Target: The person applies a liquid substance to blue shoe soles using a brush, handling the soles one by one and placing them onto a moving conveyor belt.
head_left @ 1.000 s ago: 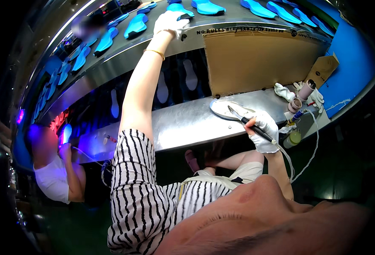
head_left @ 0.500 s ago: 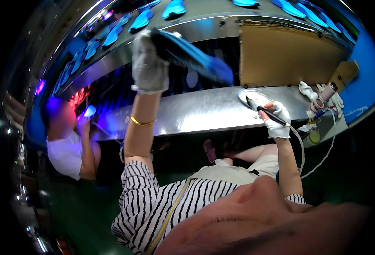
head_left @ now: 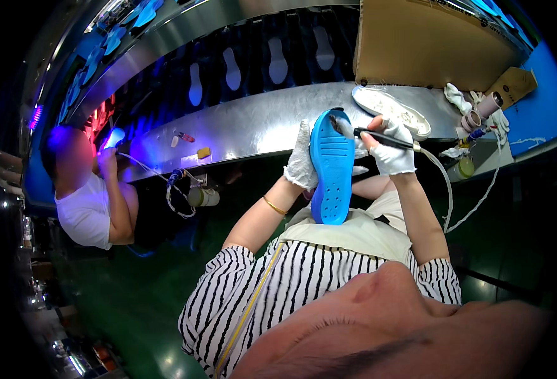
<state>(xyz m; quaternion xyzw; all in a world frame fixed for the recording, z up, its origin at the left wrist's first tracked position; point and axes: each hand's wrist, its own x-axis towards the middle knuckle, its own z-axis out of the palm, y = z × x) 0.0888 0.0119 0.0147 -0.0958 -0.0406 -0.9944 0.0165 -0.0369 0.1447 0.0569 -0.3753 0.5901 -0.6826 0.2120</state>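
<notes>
Over my lap, my gloved left hand (head_left: 300, 159) grips a blue shoe sole (head_left: 333, 180) along its left edge, the ridged end pointing away from me. My right hand (head_left: 393, 151), in a white glove that leaves fingertips bare, is closed around a black-handled brush (head_left: 400, 143). A pale hose (head_left: 436, 165) runs from the brush's back end. The dark bristle tip is at the far end of the blue sole, seemingly touching it. Just beyond my right hand, a white shoe sole (head_left: 376, 100) with small white bits inside lies on the metal bench (head_left: 247, 123).
Behind the bench, dark slots hold several sole-shaped pieces (head_left: 277, 63). A cardboard sheet (head_left: 424, 50) stands at the back right, near thread spools (head_left: 471, 120) and gloves (head_left: 456, 98). A co-worker (head_left: 89, 208) sits at left holding a glowing tool (head_left: 114, 137). A yellow block (head_left: 203, 153) lies on the bench edge.
My left hand has come down from the raised conveyor side to my lap, bringing the blue sole. My right hand has lifted the brush from the white sole to the blue one.
</notes>
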